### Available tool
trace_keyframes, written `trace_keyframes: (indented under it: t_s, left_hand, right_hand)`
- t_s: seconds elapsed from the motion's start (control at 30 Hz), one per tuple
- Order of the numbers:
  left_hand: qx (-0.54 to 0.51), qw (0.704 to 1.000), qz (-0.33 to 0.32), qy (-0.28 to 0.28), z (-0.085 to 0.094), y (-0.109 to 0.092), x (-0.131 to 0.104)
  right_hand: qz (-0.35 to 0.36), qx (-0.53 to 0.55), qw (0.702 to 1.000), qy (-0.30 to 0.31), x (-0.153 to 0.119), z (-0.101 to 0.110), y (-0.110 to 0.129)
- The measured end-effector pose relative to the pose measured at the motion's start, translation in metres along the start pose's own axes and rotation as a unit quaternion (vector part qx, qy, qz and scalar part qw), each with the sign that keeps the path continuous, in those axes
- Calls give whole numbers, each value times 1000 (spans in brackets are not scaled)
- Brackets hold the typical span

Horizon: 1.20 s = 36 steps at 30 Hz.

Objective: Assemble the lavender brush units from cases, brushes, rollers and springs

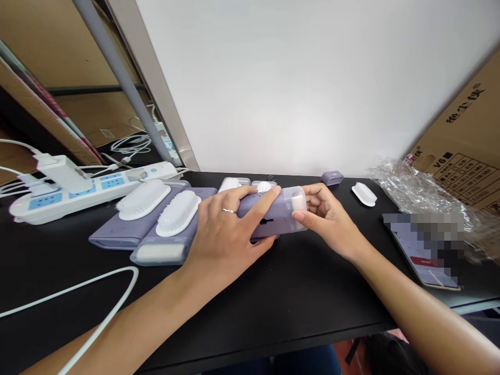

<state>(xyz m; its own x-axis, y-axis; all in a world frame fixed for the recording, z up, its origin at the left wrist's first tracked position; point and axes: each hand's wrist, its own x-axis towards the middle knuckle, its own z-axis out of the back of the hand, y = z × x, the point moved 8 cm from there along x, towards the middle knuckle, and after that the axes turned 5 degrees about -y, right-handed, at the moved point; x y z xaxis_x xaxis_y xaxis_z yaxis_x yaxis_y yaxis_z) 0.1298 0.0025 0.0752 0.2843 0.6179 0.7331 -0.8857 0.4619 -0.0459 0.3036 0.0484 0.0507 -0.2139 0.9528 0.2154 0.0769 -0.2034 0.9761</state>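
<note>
In the middle of the head view is a purple plastic device [269, 213] with small holes and a dark slot on its side. A translucent cap [299, 208] covers its right end, with something white inside. My left hand [224, 224], with a ring on one finger, wraps around the purple body from the left. The cap end is pinched between thumb and fingers of my right hand [328, 221]. Just left of my left hand, similar purple devices lie side by side, topped by white oval brushes, one a nearer brush [178, 212] and one a farther brush [144, 199].
A white power strip [105, 182] with plugs lies at the left, and a white cable [130, 281] loops in front. Toward the right are a small purple piece [332, 178], a loose white brush [364, 194], clear plastic wrap [417, 185], a phone [417, 260] and a cardboard box [464, 135].
</note>
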Motion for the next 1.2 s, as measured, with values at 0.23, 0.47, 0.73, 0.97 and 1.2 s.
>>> trace_keyframes:
  t_s: [0.23, 0.47, 0.73, 0.97, 1.2]
  left_hand:
    - [-170, 975, 144, -17, 6, 31, 8]
    - [-583, 717, 377, -66, -8, 59, 8]
    - [-669, 589, 452, 32, -23, 48, 3]
    - [-678, 585, 437, 89, -27, 35, 1]
    - [-636, 532, 403, 387, -49, -18, -40]
  right_hand:
    - [86, -186, 978, -40, 2, 40, 37]
    - [-111, -511, 848, 82, -5, 119, 15]
    - [-191, -558, 801, 107, -7, 124, -13]
    - [-124, -524, 835, 109, 5, 92, -14]
    - [-46, -528, 848, 9, 19, 96, -14]
